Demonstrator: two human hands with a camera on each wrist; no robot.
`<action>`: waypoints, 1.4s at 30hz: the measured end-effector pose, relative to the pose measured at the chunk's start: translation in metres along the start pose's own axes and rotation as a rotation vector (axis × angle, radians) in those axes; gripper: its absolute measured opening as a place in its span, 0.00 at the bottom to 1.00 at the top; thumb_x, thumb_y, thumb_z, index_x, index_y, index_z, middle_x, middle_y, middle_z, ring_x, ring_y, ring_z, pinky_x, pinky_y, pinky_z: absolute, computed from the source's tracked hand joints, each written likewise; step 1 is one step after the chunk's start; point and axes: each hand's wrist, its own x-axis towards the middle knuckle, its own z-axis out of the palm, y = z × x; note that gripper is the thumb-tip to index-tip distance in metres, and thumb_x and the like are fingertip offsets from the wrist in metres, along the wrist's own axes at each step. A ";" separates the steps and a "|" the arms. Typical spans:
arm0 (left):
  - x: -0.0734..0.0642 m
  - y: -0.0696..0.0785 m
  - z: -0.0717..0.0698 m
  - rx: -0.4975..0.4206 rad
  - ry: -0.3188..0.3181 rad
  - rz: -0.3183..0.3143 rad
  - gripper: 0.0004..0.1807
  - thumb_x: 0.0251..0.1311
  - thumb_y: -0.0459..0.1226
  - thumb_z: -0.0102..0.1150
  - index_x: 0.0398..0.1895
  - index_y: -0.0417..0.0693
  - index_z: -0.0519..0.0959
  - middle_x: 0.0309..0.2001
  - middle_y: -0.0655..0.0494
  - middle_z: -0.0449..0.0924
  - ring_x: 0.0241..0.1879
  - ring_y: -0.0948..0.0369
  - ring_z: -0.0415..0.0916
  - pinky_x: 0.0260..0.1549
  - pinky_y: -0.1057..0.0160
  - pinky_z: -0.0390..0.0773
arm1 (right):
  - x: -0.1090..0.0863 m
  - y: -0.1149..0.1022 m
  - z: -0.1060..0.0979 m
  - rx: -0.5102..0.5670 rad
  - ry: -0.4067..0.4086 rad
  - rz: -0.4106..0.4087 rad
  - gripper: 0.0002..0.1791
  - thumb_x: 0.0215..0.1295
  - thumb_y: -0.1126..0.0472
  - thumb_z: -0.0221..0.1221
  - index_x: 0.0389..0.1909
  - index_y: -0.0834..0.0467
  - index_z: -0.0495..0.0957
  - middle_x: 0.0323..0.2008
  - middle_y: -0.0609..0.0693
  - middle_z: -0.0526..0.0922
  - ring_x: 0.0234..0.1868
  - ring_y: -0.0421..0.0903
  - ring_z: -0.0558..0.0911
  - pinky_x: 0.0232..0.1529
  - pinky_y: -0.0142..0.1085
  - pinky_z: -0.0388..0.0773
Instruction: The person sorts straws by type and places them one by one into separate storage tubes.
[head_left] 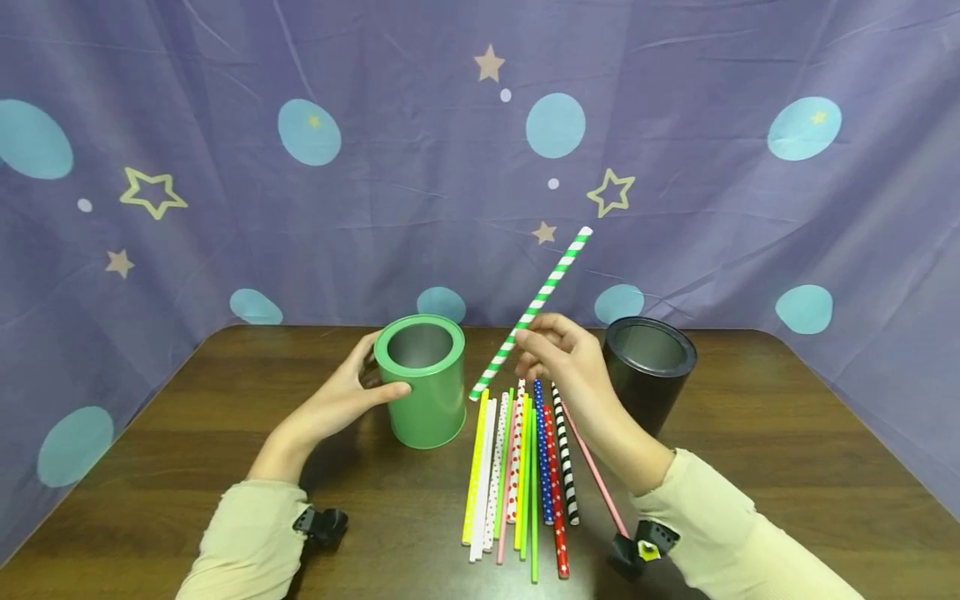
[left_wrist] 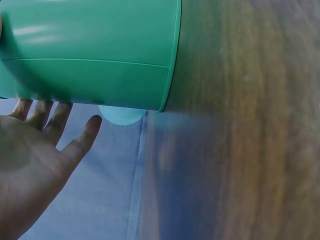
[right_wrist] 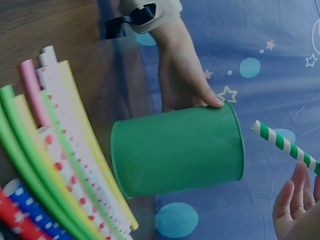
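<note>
My left hand [head_left: 341,396] grips the green can [head_left: 427,408] from its left side, thumb on the near side below the rim. In the left wrist view, fingers [left_wrist: 57,120] lie along the wall of the green can [left_wrist: 90,50]. My right hand [head_left: 566,358] pinches a green-and-white striped paper straw [head_left: 551,283] near its middle. The straw slants, upper end to the right, and its lower end hangs just right of the can. In the right wrist view the straw's end [right_wrist: 265,131] is apart from the can [right_wrist: 177,150]. The can's interior looks grey, with no straws visible.
Several paper straws [head_left: 517,483] in mixed colours and patterns lie side by side on the wooden table [head_left: 360,517], one pink straw [head_left: 600,483] slanting off to the right. A black can [head_left: 648,383] stands behind my right forearm. A patterned purple curtain [head_left: 390,183] hangs behind.
</note>
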 end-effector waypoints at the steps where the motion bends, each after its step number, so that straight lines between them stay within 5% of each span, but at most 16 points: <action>1: 0.000 0.000 0.000 -0.001 0.000 0.004 0.45 0.61 0.39 0.67 0.76 0.49 0.51 0.70 0.44 0.60 0.71 0.44 0.55 0.64 0.38 0.59 | 0.002 0.000 0.002 0.014 0.008 -0.005 0.13 0.64 0.64 0.59 0.45 0.67 0.73 0.25 0.51 0.79 0.24 0.42 0.79 0.27 0.31 0.78; 12: 0.003 0.000 0.001 -0.009 -0.003 0.018 0.44 0.61 0.37 0.67 0.76 0.48 0.52 0.70 0.44 0.60 0.71 0.45 0.55 0.65 0.39 0.59 | 0.025 -0.001 0.021 0.109 0.090 -0.060 0.08 0.67 0.67 0.58 0.44 0.65 0.74 0.30 0.48 0.81 0.22 0.40 0.78 0.25 0.27 0.74; 26: 0.001 -0.002 0.000 -0.015 0.006 0.031 0.43 0.61 0.36 0.67 0.75 0.47 0.52 0.70 0.43 0.61 0.70 0.44 0.55 0.65 0.40 0.60 | 0.039 0.023 0.043 0.032 0.131 -0.060 0.06 0.64 0.68 0.60 0.40 0.64 0.76 0.27 0.51 0.81 0.20 0.38 0.76 0.22 0.27 0.72; 42: 0.000 0.001 0.000 -0.014 -0.002 0.014 0.44 0.62 0.38 0.66 0.76 0.47 0.51 0.72 0.44 0.57 0.72 0.43 0.51 0.66 0.39 0.57 | 0.040 0.035 0.048 -0.114 0.055 -0.009 0.13 0.64 0.64 0.62 0.47 0.66 0.78 0.38 0.57 0.84 0.24 0.41 0.78 0.27 0.32 0.76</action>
